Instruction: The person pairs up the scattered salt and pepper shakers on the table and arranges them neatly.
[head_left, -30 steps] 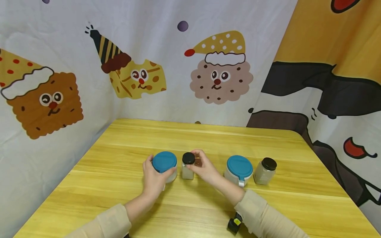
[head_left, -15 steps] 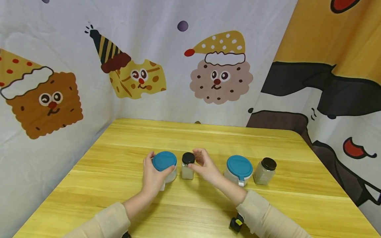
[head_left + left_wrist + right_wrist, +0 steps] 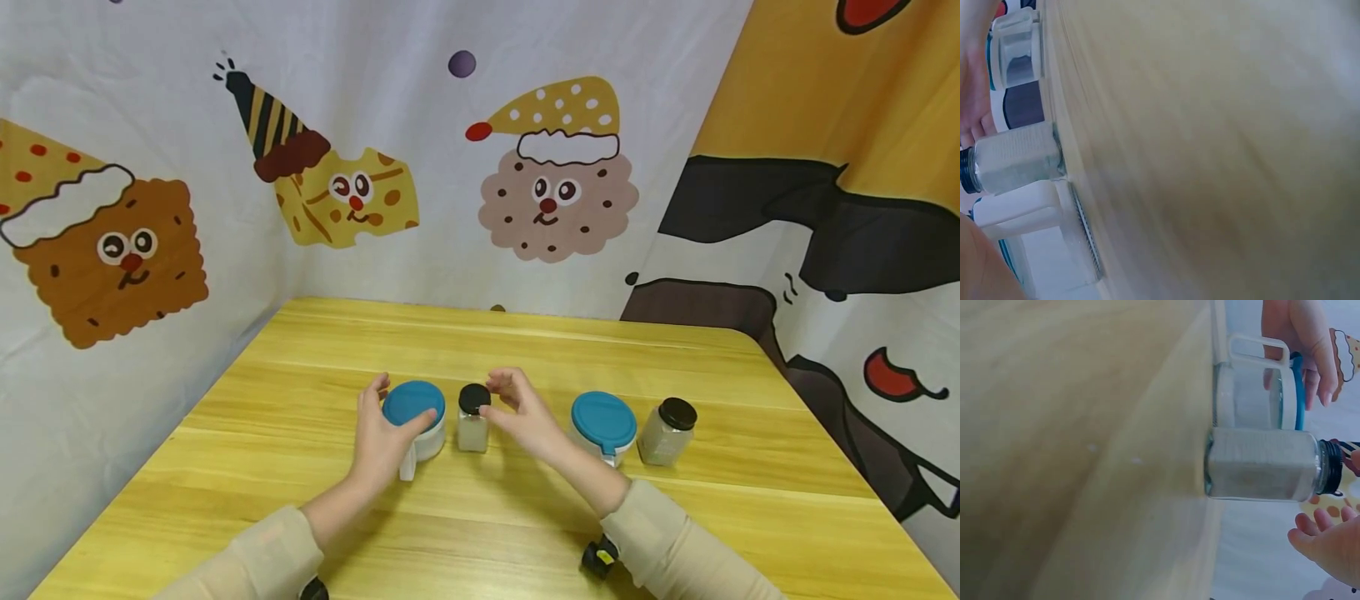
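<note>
A clear canister with a blue lid and white handle (image 3: pixel 415 405) stands on the table in the head view. My left hand (image 3: pixel 384 437) spreads loosely around its top, thumb over the lid. Beside it on the right, a small glass jar with a black cap (image 3: pixel 472 429) stands upright, filled with something pale. Close to that cap is my right hand (image 3: pixel 525 417), its fingers relaxed and parted. In the right wrist view, the right hand's fingers (image 3: pixel 1329 540) sit apart from the glass jar (image 3: pixel 1263 464); whether the thumb touches the cap is unclear.
To the right stand a second blue-lidded canister (image 3: pixel 603 421), partly behind the right forearm, and a second black-capped jar (image 3: pixel 666 433). The wooden table (image 3: pixel 480 533) ends at a cartoon-printed curtain (image 3: pixel 442 275) at the back and sides.
Both hands have loosened and risen slightly, fingers spreading away from the canister and jar. The two containers have stayed nearly in place.
</note>
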{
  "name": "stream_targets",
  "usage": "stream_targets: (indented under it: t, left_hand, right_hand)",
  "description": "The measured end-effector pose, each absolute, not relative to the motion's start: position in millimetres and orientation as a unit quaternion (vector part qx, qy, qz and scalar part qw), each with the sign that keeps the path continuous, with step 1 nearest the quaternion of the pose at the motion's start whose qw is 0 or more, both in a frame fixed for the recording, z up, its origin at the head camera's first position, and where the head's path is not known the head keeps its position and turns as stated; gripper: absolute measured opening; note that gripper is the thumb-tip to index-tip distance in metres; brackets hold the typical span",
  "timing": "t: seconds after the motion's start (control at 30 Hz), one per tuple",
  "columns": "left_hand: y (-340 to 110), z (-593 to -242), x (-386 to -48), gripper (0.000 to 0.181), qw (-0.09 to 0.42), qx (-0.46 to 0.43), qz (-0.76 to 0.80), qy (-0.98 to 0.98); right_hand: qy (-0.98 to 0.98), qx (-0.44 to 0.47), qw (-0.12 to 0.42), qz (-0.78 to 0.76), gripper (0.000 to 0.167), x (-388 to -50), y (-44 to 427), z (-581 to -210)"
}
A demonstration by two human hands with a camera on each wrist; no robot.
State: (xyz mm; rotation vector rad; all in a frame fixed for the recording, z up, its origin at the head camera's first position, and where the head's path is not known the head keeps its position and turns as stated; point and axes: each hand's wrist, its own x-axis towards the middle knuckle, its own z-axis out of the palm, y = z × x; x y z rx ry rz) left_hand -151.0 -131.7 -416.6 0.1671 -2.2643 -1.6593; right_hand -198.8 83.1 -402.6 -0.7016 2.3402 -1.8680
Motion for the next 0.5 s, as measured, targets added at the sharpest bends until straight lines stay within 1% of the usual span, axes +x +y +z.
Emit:
stream_targets:
  t: [0.33, 0.5]
  left_hand:
    - [-137, -410, -153, 0.085, 0.146, 0.041, -0.571, -0.807]
    - [-140, -402, -156, 0.084, 0.145, 0.013, -0.561, -0.815]
  right_hand:
    - [0.766, -0.226, 0.03, -0.601, 0.044, -200, 88, -387]
    - [0.775, -0.237, 0.028, -0.585, 0.045, -199, 91, -382]
